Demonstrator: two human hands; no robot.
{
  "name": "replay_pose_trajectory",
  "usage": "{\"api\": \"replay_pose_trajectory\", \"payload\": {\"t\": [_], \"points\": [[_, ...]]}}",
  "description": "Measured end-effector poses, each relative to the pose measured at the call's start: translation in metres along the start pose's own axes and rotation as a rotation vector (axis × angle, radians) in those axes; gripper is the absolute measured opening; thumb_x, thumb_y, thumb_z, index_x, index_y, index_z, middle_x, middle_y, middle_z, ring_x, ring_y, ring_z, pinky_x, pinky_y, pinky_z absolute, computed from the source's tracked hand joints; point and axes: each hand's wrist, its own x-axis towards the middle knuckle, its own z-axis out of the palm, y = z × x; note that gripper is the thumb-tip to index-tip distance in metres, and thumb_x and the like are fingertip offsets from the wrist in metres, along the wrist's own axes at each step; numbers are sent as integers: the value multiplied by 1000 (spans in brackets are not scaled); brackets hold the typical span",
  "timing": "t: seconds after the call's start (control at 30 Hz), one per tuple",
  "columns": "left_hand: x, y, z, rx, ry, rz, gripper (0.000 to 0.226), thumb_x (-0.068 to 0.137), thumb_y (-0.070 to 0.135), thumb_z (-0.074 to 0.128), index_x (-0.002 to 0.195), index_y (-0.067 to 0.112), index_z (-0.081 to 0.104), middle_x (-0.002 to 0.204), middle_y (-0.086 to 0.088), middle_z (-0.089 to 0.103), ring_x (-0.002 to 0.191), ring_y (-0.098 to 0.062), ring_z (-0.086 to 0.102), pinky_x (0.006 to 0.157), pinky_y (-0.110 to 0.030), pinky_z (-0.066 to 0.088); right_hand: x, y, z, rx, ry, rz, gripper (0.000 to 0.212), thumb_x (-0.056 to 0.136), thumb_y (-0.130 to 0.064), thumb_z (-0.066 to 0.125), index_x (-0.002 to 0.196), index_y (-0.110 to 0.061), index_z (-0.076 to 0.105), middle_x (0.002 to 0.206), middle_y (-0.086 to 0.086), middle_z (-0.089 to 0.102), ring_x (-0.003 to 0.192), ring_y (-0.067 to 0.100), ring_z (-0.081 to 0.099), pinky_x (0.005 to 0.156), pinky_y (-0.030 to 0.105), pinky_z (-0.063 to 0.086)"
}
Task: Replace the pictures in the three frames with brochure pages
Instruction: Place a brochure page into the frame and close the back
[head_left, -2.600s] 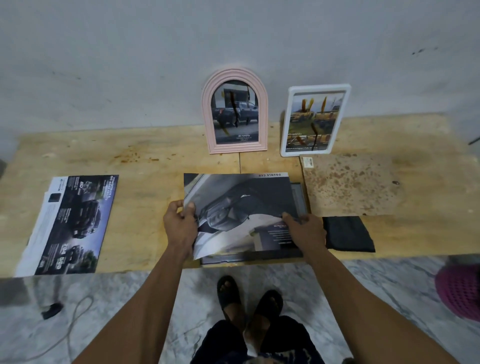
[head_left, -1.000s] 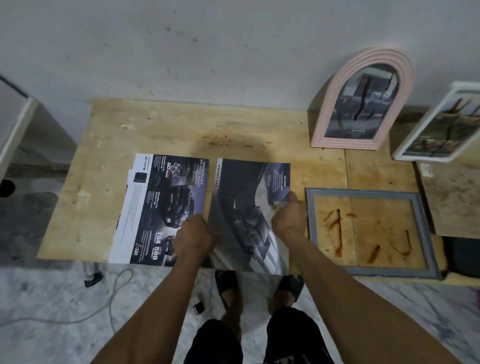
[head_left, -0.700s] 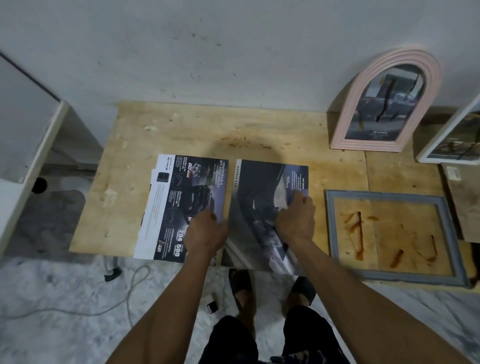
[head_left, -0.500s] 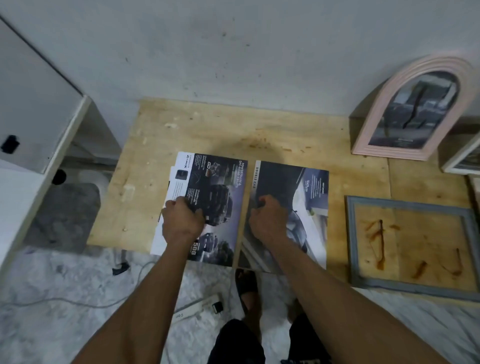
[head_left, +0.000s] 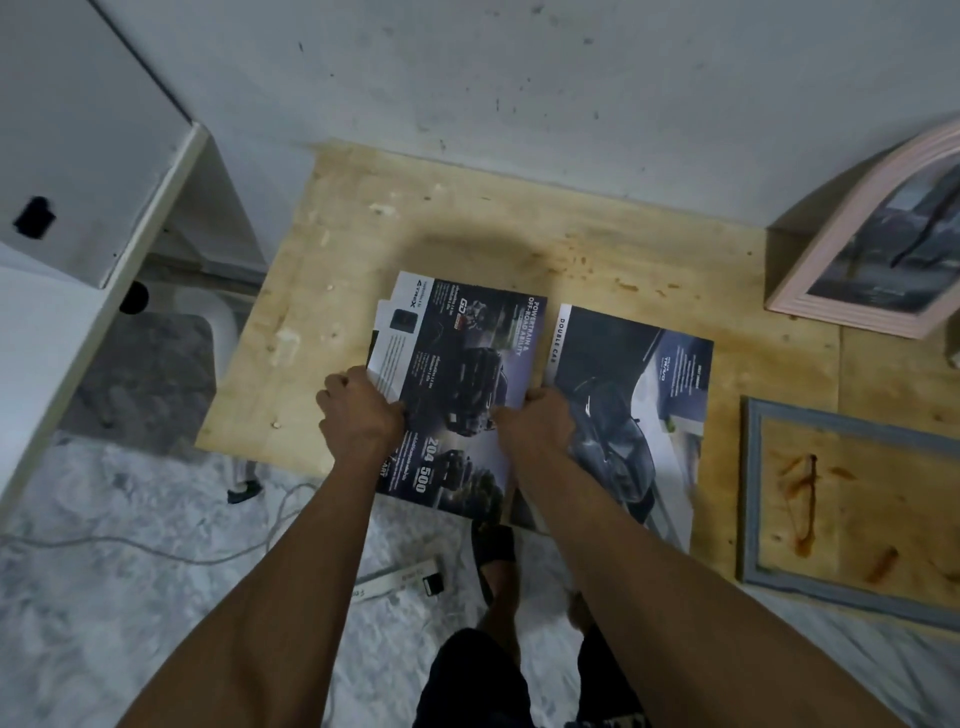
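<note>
A dark car brochure (head_left: 457, 384) lies flat on the wooden table, its near end hanging over the front edge, paler sheets peeking out beneath its left side. Just beside it on the right lies a loose brochure page (head_left: 631, 415) showing a dark car, marked "DOUBLE CAB" along one edge. Further right, a grey-blue rectangular frame (head_left: 750, 493) lies flat and empty. A pink arched frame (head_left: 852, 228) leans against the wall, a picture inside.
</note>
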Motion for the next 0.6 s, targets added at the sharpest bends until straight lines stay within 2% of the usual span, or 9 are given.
{"api": "replay_pose_trajectory", "payload": {"t": [0.07, 0.13, 0.27, 0.4, 0.5, 0.6], "points": [[1, 0, 0, -17, 1, -12, 64, 80, 30, 80, 133, 9, 49, 134, -18, 45, 127, -39, 40, 97, -54, 44, 2, 0, -1, 17, -9, -12, 26, 80, -12, 76, 103, -10, 64, 97, 5, 67, 81, 21, 63, 49, 21, 43], [3, -1, -2, -38, -4, -22, 67, 79, 30, 81, 133, 10, 49, 134, -18, 45, 127, -39, 40, 98, -53, 44, 3, -1, -1, 0, -22, -47, 18, 83, -10, 71, 99, -10, 63, 94, 5, 67, 77, 19, 62, 48, 20, 39], [1, 0, -4, -79, 5, -32, 68, 80, 36, 78, 135, 11, 47, 133, -17, 45, 127, -38, 40, 100, -52, 43, 2, -1, -3, -16, -65, -134, 9, 85, -8, 65, 94, -7, 63, 92, 7, 66, 77, 19, 62, 53, 23, 45], [-5, 0, -14, -138, 61, -61, 63, 86, 51, 67, 132, 11, 52, 130, -17, 48, 125, -37, 44, 101, -52, 44, -4, -6, -14, 98, -140, -168, 5, 89, -5, 62, 89, -10, 61, 79, -1, 60, 67, 12, 54, 44, 11, 37], [-7, -1, -30, -179, 105, -78, 70, 84, 65, 61, 121, 7, 63, 117, -17, 57, 108, -37, 58, 89, -48, 53, -7, -11, -22, 184, -194, -140, 5, 88, -5, 62, 90, -8, 66, 78, 1, 64, 67, 17, 57, 52, 22, 46], [-7, 6, -51, -278, 109, -74, 57, 86, 56, 68, 105, 2, 69, 105, -16, 68, 98, -36, 64, 78, -38, 50, -9, -15, -30, 232, -218, -102, 4, 84, -12, 66, 86, -15, 69, 88, 5, 72, 80, 25, 68, 73, 43, 60]]}}
